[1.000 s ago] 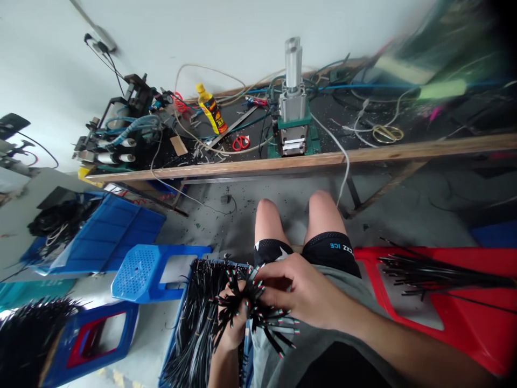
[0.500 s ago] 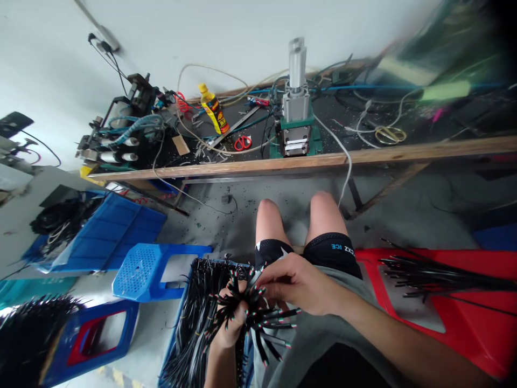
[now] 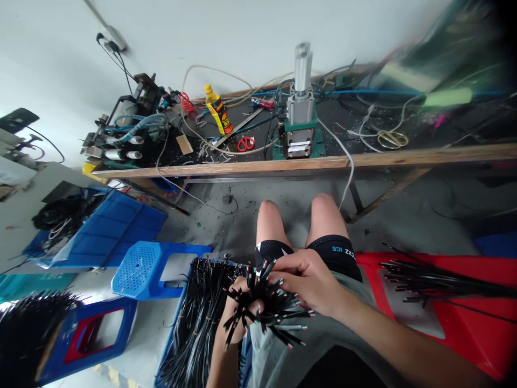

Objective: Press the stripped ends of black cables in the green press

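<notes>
Two hands on one bundle of cables (image 3: 264, 302), in lap just below knees (image 3: 297, 213); left hand (image 3: 238, 312) wrapped tight round bundle from beneath; right hand (image 3: 305, 280) now lies over fanned tips, fingers curled shut among them, where a second ago it pinched at near edge; bundle sits higher and tighter than before, tips less splayed; reads as ends being gathered and evened; blue crate of cables (image 3: 194, 328) left of knees; red tray (image 3: 444, 318) with loose cables right of knees; workbench (image 3: 307, 161) beyond knees.
</notes>
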Motion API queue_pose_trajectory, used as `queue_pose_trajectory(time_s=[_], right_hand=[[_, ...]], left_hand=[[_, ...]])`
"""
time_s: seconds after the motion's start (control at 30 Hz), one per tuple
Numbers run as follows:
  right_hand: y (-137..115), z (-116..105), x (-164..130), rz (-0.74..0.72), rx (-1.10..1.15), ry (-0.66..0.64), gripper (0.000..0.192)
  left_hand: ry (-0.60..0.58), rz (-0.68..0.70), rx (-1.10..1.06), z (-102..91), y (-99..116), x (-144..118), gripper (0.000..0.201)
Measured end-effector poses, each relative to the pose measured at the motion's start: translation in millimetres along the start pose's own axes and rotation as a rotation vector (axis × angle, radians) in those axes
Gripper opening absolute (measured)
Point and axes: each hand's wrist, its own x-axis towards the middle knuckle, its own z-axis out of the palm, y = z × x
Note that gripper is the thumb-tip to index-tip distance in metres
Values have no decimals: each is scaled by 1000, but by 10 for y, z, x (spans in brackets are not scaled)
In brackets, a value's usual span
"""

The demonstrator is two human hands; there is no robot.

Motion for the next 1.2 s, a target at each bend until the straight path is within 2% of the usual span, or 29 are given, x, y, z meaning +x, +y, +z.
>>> queue_pose_trajectory(time_s=[0.2, 0.4, 0.53, 0.6, 0.67, 0.73, 0.87, 0.93, 1.07, 1.13, 1.2], right_hand=[[-40, -70, -47, -38, 45, 123, 45], [-110, -231, 2, -113, 3, 211, 46], [115, -406, 27, -133, 36, 352, 41], [320, -421, 12, -52, 16, 288, 35], [503, -366, -19, -7, -78, 141, 31], [592, -265, -43, -64, -208, 41, 41], [467, -49, 34, -177, -425, -55, 57], [370, 49, 144, -246, -454, -93, 54], [383, 287, 436, -342, -423, -158, 43], [495, 428, 608, -370, -386, -109, 39], [632, 569, 792, -392, -355, -50, 37]], left_hand=[[-71, -9, 56, 37, 20, 74, 59], [11, -68, 37, 132, 37, 151, 47], [82, -69, -13, 164, 61, 228, 46], [94, -35, -37, 172, 123, 312, 45], [86, 14, -56, 171, 226, 411, 42], [33, 68, -75, 164, 354, 499, 42], [-62, 105, -80, 177, 607, 572, 55], [-15, 94, -11, 212, 718, 565, 50], [127, 193, 198, 237, 962, 569, 14], [163, 275, 286, 168, 1123, 605, 14], [191, 317, 336, 37, 1305, 657, 27]])
